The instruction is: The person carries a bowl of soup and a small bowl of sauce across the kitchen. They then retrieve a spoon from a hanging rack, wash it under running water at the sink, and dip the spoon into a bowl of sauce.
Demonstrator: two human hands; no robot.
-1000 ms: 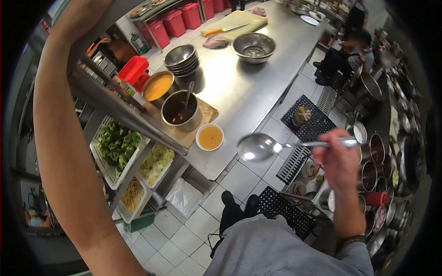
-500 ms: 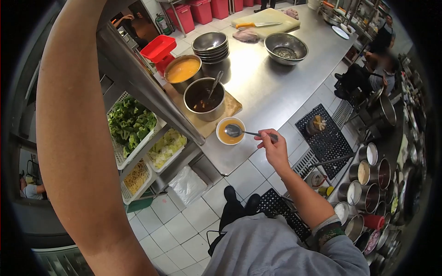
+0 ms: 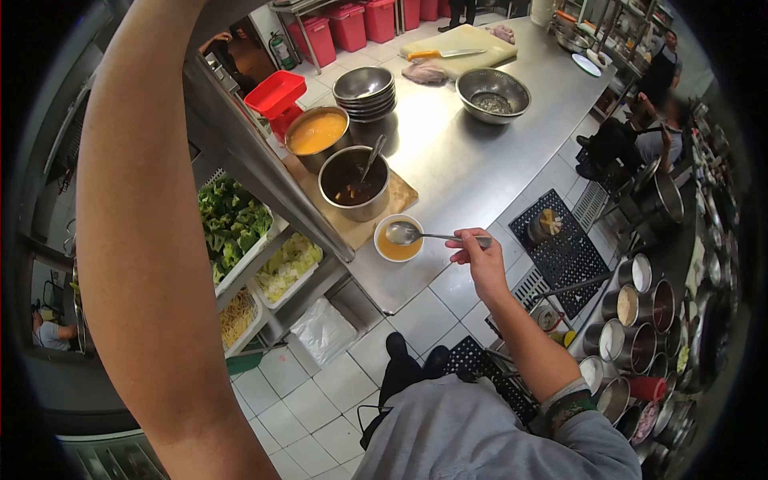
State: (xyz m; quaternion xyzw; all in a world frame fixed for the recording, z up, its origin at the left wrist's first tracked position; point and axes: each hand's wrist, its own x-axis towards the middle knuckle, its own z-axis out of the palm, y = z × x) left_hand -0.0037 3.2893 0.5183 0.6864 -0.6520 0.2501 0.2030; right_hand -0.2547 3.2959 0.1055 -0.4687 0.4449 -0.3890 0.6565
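My right hand [image 3: 482, 258] is closed around the handle of a metal spoon [image 3: 438, 236]. The spoon's head overlaps the far side of a small white bowl [image 3: 398, 258] holding yellow-orange liquid, near the counter's corner. My left arm [image 3: 152, 240] reaches up the left side, and its hand lies beyond the top edge. Just behind the bowl, a metal pot [image 3: 330, 189] contains dark brown liquid and a leaning utensil [image 3: 374, 158]. Another pot [image 3: 297, 149] beside it is filled with orange liquid.
Stacked metal bowls [image 3: 364, 90], a large bowl [image 3: 494, 96] and a cutting board [image 3: 472, 46] with a knife [image 3: 446, 54] occupy the steel counter [image 3: 472, 180]. Vegetable crates [image 3: 276, 294] sit below left. Several pots line the right, where a person [image 3: 660, 144] is bent down.
The spoon has shifted slightly toward the bowl's far rim, its handle now lying more level across the view. The camera view has tilted a little, moving the counter lower in view.
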